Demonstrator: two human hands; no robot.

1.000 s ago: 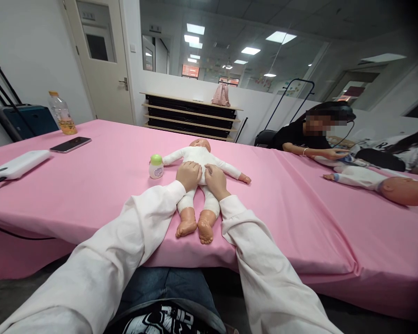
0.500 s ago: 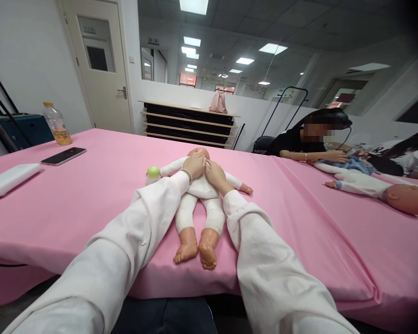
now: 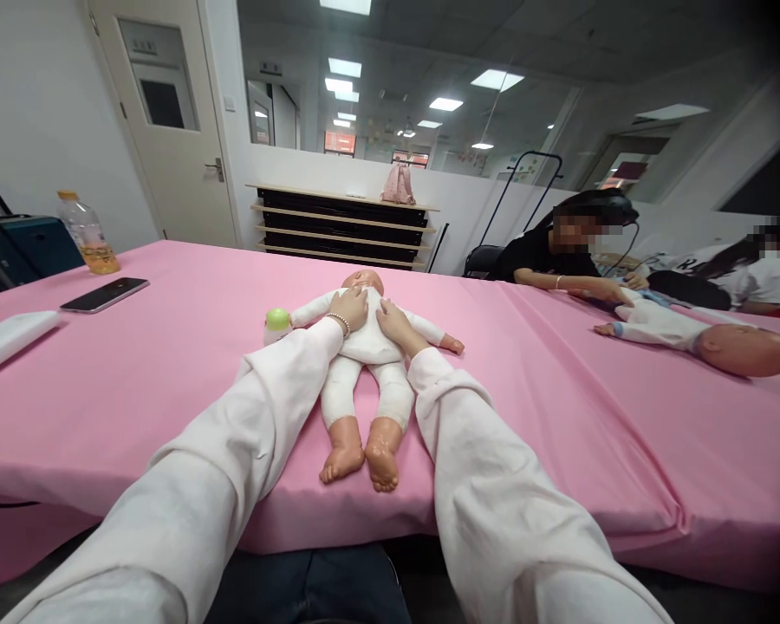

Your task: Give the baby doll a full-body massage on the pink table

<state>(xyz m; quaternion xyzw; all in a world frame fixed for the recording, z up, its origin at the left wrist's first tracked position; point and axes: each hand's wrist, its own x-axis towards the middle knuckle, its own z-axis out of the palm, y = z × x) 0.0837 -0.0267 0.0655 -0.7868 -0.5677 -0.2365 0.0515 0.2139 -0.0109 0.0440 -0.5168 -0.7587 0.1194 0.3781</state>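
Note:
A baby doll (image 3: 372, 342) with a white cloth body lies on its back on the pink-covered table (image 3: 201, 347), its bare feet toward me. My left hand (image 3: 349, 310), with a beaded bracelet at the wrist, rests on one side of the doll's chest, fingers stretched out. On the other side of the chest lies my right hand (image 3: 393, 324), its fingers also extended. A gap with white cloth showing separates the hands. Neither hand grips anything I can see. Next to the doll's hand at the left stands a small white container with a green lid (image 3: 276, 319).
At the left are a phone (image 3: 106, 295), a white case-like object (image 3: 14, 341) and a plastic bottle (image 3: 87, 234) of yellowish drink. To the right, a person in black (image 3: 526, 253) handles a second doll (image 3: 669, 331). A shelf unit (image 3: 341, 227) stands behind the table.
My hands, which met at the middle of the doll's chest, have moved apart to its two sides. The view has shifted slightly. The other person's arm has reached farther over the second doll.

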